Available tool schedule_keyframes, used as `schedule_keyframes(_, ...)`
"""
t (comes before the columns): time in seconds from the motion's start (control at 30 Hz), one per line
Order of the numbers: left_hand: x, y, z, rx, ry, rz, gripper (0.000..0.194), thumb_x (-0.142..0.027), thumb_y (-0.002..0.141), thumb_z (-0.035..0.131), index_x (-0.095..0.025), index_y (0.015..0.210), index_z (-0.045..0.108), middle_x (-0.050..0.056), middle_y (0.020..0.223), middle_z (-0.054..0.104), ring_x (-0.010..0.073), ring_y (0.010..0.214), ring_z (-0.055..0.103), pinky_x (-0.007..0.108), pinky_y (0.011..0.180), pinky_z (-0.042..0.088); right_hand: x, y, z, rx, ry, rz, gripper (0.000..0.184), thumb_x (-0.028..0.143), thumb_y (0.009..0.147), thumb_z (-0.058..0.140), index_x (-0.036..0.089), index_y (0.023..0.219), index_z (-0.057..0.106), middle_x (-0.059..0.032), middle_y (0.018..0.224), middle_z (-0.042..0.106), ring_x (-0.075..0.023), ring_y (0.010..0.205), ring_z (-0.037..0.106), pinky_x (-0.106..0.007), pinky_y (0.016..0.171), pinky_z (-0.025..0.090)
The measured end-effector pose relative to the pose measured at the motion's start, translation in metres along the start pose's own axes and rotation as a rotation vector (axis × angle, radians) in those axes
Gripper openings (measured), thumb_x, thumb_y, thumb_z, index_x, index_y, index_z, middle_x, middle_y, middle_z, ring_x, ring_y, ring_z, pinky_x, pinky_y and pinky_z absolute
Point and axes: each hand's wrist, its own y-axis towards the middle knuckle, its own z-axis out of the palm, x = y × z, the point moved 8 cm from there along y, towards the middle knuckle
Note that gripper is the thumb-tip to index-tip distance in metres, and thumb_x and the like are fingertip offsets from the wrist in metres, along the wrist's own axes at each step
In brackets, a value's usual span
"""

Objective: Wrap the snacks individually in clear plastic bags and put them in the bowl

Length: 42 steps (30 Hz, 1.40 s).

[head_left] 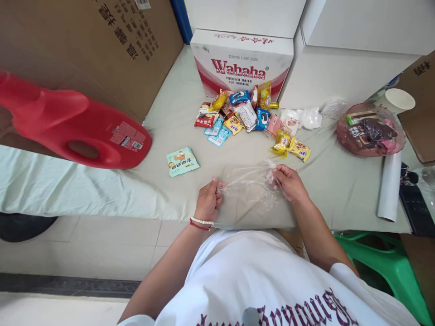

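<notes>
Pale green cloth [159,140] covers the table, and at its back a white and red Wahaha carton [239,68] stands against white boxes; what the carton contains cannot be seen. On the right side, a pink see-through bowl [342,136] holds several wrapped snacks [372,131], some dark brown and one bright pink. Just behind the bowl is a white cup [403,100], whose contents I cannot tell, and nearer to the person lies a white roll [389,190]. Far to the left is a red bottle [97,124] with a label near its base.

Both forearms reach forward over the table edge, coming toward each other, with the hands at almost the same level. Left hand [208,199], wearing bracelets [203,222] at the wrist, has its fingers curled and pinches one side of a thin clear plastic piece [248,185]. Right hand [289,182] pinches the other side between thumb and bent fingers. So the plastic is between the two hands, spread above the cloth near the front edge. Beyond it lies a heap of snack packets [239,113] before the carton, and a mint-green packet [182,162] lies apart, to the left.
</notes>
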Motion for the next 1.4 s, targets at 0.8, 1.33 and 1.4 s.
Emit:
schedule_keyframes(0.8, -0.033, 0.039, 0.025, 0.112, 0.128, 0.148, 0.038, -0.056, 0.084, 0.065, -0.020, 0.075, 0.058, -0.009, 0.053, 0.030, 0.0080, 0.045, 0.029, 0.022, 0.045, 0.029, 0.027, 0.015, -0.004, 0.081, -0.072, -0.100, 0.045, 0.060, 0.071, 0.081, 0.020, 0.083, 0.064, 0.0066, 0.056, 0.049, -0.0068, 0.043, 0.033, -0.022, 0.039, 0.021)
schedule_keyframes(1.33, -0.044, 0.015, 0.056, 0.141, 1.474, 0.926, 0.053, -0.043, 0.098, 0.052, -0.019, 0.145, 0.054, 0.018, 0.157, 0.047, 0.0333, 0.149, 0.039, 0.062, 0.123, 0.018, 0.055, -0.031, 0.065, 0.024, -1.224, -0.885, 0.043, 0.036, 0.102, 0.047, 0.019, 0.141, 0.057, -0.0157, 0.149, 0.053, -0.0321, 0.139, 0.045, -0.053, 0.115, 0.038)
schedule_keyframes(1.4, -0.034, 0.019, 0.041, 0.130, 1.536, 0.879, 0.065, -0.051, 0.098, 0.049, -0.019, 0.154, 0.043, 0.019, 0.164, 0.036, 0.0346, 0.153, 0.033, 0.066, 0.123, 0.013, 0.034, -0.015, 0.044, -0.020, -1.252, -0.765, 0.049, 0.039, 0.102, 0.046, 0.015, 0.144, 0.054, -0.0183, 0.154, 0.049, -0.0338, 0.143, 0.042, -0.055, 0.117, 0.037)
